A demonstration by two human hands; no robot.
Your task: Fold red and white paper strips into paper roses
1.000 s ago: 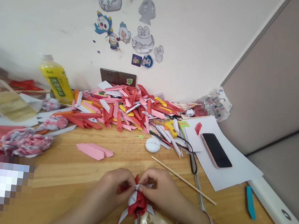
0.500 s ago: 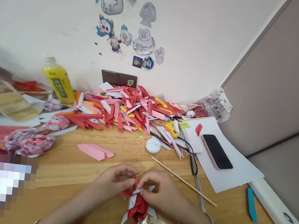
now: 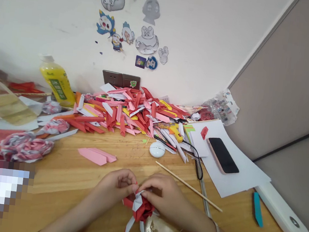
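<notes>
A red and white folded-paper piece (image 3: 143,208), with pointed white flaps sticking out below, is between my two hands low in the middle of the view. My left hand (image 3: 121,186) pinches a red strip at its upper left. With thumb and forefinger, my right hand (image 3: 159,193) grips a white flap at the top of the same piece. The fingertips of both hands nearly meet there. Beyond my left hand lie pink folded strips (image 3: 96,156) on the wooden table (image 3: 66,180).
A heap of folded paper strips (image 3: 127,113) lies along the wall, with a yellow bottle (image 3: 57,84) to its left. Rightward are a yellow glue gun (image 3: 173,130), a white rounded case (image 3: 157,150), a wooden stick (image 3: 188,186), a phone (image 3: 223,155) on white paper and a blue strip (image 3: 257,209).
The paper piece has turned, so its white flap faces me more. My left fingers have closed in on the red strip near my right fingertips. The whole view has shifted slightly.
</notes>
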